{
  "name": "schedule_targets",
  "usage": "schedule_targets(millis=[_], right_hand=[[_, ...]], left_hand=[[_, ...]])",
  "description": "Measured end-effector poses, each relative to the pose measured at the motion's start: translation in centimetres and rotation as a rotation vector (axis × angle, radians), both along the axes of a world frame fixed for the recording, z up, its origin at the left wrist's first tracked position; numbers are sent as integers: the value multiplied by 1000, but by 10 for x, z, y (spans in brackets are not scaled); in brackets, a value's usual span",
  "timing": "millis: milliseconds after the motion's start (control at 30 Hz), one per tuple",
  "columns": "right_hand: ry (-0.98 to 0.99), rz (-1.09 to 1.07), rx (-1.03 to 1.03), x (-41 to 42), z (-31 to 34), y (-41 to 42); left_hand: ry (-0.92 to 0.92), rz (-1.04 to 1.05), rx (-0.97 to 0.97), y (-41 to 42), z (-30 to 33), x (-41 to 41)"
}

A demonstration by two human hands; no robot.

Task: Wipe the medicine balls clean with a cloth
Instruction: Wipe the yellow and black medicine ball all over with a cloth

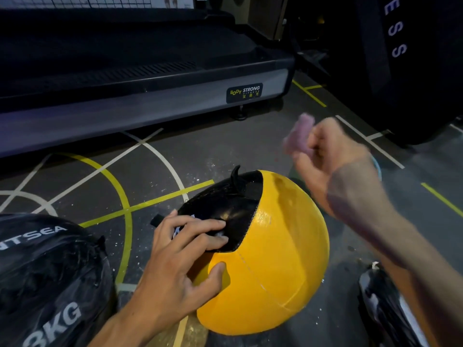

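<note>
Yellow-black ball (270, 259) under spread left hand (180, 256); right hand (335, 169) above, gripping pink cloth (299, 136).

There is one view only, from a camera on the person's head. It looks forward and down at the floor (200, 151), from close above the yellow ball (275, 259). The ball is low in the middle of the picture. Beyond the ball, the view reaches the base of a treadmill (140, 101). The wide lens bends the edges.
</note>
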State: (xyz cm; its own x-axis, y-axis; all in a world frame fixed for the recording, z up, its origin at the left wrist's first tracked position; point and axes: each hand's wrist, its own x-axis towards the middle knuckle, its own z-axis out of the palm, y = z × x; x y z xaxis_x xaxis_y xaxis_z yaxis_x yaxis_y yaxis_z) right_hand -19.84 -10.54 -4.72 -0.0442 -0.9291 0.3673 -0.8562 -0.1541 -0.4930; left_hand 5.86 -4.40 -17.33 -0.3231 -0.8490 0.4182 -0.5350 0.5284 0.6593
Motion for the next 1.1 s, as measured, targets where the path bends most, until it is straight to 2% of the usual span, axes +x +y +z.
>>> schedule_targets(millis=[100,200,267,300,367,467,533,633,667,700,767,833,867,967,1033,1067,1100], right_hand=[[60,220,93,29,-36,7],[138,603,76,43,-48,33],[149,698,68,33,-54,29],[101,641,74,26,-54,22],[18,380,71,10,-51,-1],[28,12,177,-7,-49,-27],[-13,86,184,5,-46,-18],[-21,439,181,31,-28,17],[-79,504,231,31,-20,20],[-181,508,277,25,-14,16],[-349,288,205,2,-15,-3],[-365,79,95,-8,-24,-13],[-363,82,102,-3,-29,-10],[-188,252,223,20,-30,24],[-352,388,308,15,-11,31],[-454,391,336,7,-7,26],[-482,303,323,-6,-8,19]], left_hand=[[5,5,4,-1,-1,0],[-6,6,-18,1,-3,4],[-27,6,-25,2,-4,5],[-31,-2,-21,2,-3,4],[-23,-12,-23,2,-1,-1],[7,-32,-13,7,-1,-9],[11,-46,-27,8,-3,-8],[-5,-66,-66,11,-5,-6],[-12,-66,-78,14,-6,-5],[-16,-65,-87,19,-7,-6],[-16,-71,-109,25,-10,-8],[-17,-68,-118,27,-11,-9],[-17,-67,-115,25,-10,-10],[-16,-70,-112,22,-10,-9],[-38,-85,-134,25,-12,-9],[-51,-92,-139,28,-14,-10],[-58,-103,-139,29,-15,-12]])
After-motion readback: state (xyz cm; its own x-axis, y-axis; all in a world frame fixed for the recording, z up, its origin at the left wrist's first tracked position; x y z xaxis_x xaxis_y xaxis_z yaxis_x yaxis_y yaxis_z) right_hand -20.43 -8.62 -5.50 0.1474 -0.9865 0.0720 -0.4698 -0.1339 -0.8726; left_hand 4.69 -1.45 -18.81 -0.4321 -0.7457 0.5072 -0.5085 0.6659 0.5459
